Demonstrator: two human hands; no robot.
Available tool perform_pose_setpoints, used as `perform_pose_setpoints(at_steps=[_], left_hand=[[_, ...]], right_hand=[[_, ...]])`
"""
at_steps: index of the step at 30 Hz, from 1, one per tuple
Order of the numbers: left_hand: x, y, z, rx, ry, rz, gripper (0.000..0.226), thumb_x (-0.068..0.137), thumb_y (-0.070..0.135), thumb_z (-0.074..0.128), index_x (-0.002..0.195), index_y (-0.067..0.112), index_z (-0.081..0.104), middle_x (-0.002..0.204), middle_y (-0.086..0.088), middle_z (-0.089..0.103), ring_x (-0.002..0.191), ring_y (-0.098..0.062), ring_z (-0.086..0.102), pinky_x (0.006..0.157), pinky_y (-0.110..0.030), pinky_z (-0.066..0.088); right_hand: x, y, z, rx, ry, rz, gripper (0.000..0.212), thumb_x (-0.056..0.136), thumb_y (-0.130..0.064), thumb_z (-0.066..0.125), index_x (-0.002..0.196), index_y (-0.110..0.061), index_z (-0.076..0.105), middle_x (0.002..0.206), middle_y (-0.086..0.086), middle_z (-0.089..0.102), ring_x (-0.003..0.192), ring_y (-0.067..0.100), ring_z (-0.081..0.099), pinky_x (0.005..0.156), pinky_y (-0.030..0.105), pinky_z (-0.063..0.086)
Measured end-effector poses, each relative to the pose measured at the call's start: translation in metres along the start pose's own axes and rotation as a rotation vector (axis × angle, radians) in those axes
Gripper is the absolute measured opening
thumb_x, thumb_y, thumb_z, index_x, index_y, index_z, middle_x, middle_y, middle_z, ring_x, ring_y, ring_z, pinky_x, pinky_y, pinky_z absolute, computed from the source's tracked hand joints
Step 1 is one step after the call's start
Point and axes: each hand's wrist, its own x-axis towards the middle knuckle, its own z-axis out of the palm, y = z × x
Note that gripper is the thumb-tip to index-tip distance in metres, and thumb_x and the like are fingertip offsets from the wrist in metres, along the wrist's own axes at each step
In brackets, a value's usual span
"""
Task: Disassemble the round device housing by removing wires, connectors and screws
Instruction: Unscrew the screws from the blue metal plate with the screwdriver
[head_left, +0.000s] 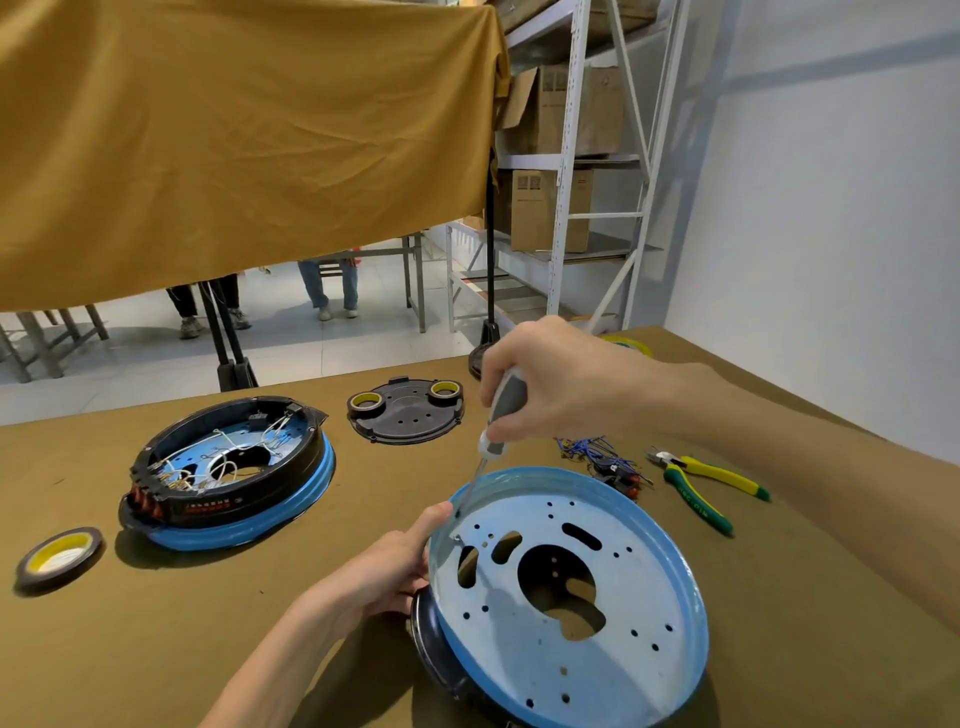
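A round blue housing (623, 670) with a pale perforated inner plate lies tilted at the near right of the table. My left hand (400, 566) grips its left rim, thumb over the edge. My right hand (550, 384) holds a grey-handled screwdriver (501, 415) upright, its tip down at the housing's inner left edge near a small screw (457, 539). A second round housing (228, 467), black ring on a blue rim, sits at the left with white wires and a copper coil inside.
A black round cover (408, 415) carries two tape rolls at the back. Another tape roll (60, 556) lies far left. A tangle of removed blue wires (602, 460) and yellow-green pliers (701, 488) lie at the right. Shelving stands behind.
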Motion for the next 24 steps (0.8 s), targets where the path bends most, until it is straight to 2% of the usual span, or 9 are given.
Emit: perform_pose_setpoints(at_steps=[2, 3, 6, 8, 10, 12, 15, 19, 24], left_hand=[[0.001, -0.004, -0.006, -0.021, 0.035, 0.012, 0.075, 0.061, 0.097, 0.051, 0.055, 0.023, 0.062, 0.058, 0.005, 0.046, 0.052, -0.012, 0.049, 0.061, -0.024, 0.048], [0.002, -0.008, -0.010, -0.021, 0.057, 0.021, 0.077, 0.061, 0.098, 0.050, 0.059, 0.022, 0.066, 0.059, 0.003, 0.050, 0.055, -0.013, 0.053, 0.061, -0.025, 0.051], [0.003, -0.019, -0.027, -0.053, 0.103, 0.054, 0.095, 0.060, 0.099, 0.051, 0.090, 0.011, 0.072, 0.080, -0.011, 0.061, 0.075, -0.026, 0.061, 0.073, -0.032, 0.056], [0.002, -0.023, -0.036, -0.097, 0.139, 0.059, 0.102, 0.059, 0.099, 0.055, 0.096, 0.005, 0.067, 0.085, -0.015, 0.064, 0.075, -0.030, 0.061, 0.071, -0.033, 0.056], [0.003, -0.026, -0.042, -0.133, 0.186, 0.044, 0.105, 0.060, 0.094, 0.055, 0.096, -0.003, 0.071, 0.089, -0.018, 0.077, 0.075, -0.031, 0.073, 0.068, -0.031, 0.060], [0.003, -0.028, -0.047, -0.181, 0.232, 0.036, 0.095, 0.071, 0.086, 0.052, 0.106, -0.001, 0.072, 0.095, -0.018, 0.079, 0.085, -0.030, 0.078, 0.070, -0.034, 0.063], [0.003, -0.030, -0.053, -0.278, 0.284, 0.054, 0.080, 0.087, 0.074, 0.052, 0.108, 0.000, 0.071, 0.096, -0.022, 0.078, 0.088, -0.033, 0.078, 0.070, -0.038, 0.063], [0.002, -0.031, -0.056, -0.393, 0.312, 0.054, 0.075, 0.083, 0.066, 0.063, 0.104, -0.005, 0.069, 0.089, -0.022, 0.077, 0.075, -0.030, 0.078, 0.057, -0.033, 0.061], [0.004, -0.032, -0.058, -0.353, 0.299, 0.056, 0.083, 0.072, 0.073, 0.064, 0.106, -0.003, 0.070, 0.093, -0.021, 0.078, 0.083, -0.031, 0.079, 0.062, -0.034, 0.062]], right_hand=[[-0.008, 0.016, 0.002, 0.172, 0.105, 0.123, 0.021, 0.080, -0.036, 0.085, 0.083, -0.019, 0.073, 0.072, -0.010, 0.069, 0.064, 0.003, 0.067, 0.052, 0.011, 0.046], [-0.013, 0.025, 0.003, 0.308, 0.147, 0.195, 0.023, 0.082, -0.035, 0.084, 0.082, -0.015, 0.073, 0.069, -0.005, 0.071, 0.060, 0.008, 0.070, 0.051, 0.013, 0.049], [-0.028, 0.056, 0.009, 0.685, 0.244, 0.376, 0.028, 0.089, -0.032, 0.079, 0.083, -0.006, 0.069, 0.074, 0.009, 0.077, 0.062, 0.022, 0.075, 0.054, 0.027, 0.059], [-0.035, 0.075, 0.024, 0.823, 0.256, 0.510, 0.029, 0.092, -0.030, 0.074, 0.092, -0.004, 0.062, 0.077, 0.011, 0.077, 0.062, 0.021, 0.073, 0.053, 0.026, 0.058], [-0.042, 0.091, 0.046, 0.796, 0.232, 0.629, 0.029, 0.094, -0.027, 0.071, 0.101, -0.003, 0.056, 0.070, 0.004, 0.072, 0.052, 0.012, 0.063, 0.049, 0.021, 0.051], [-0.051, 0.103, 0.071, 0.725, 0.235, 0.707, 0.026, 0.095, -0.023, 0.069, 0.102, -0.005, 0.052, 0.064, 0.000, 0.064, 0.047, 0.009, 0.052, 0.045, 0.021, 0.043], [-0.071, 0.111, 0.105, 0.569, 0.286, 0.766, 0.022, 0.095, -0.027, 0.067, 0.100, -0.013, 0.052, 0.080, 0.000, 0.064, 0.061, 0.011, 0.056, 0.055, 0.028, 0.043], [-0.098, 0.112, 0.145, 0.383, 0.223, 0.701, 0.020, 0.094, -0.029, 0.064, 0.092, -0.029, 0.044, 0.076, -0.005, 0.065, 0.054, 0.006, 0.053, 0.047, 0.021, 0.039], [-0.102, 0.110, 0.167, 0.326, 0.153, 0.700, 0.020, 0.095, -0.027, 0.061, 0.095, -0.029, 0.041, 0.079, -0.004, 0.063, 0.063, 0.013, 0.057, 0.051, 0.030, 0.034]])
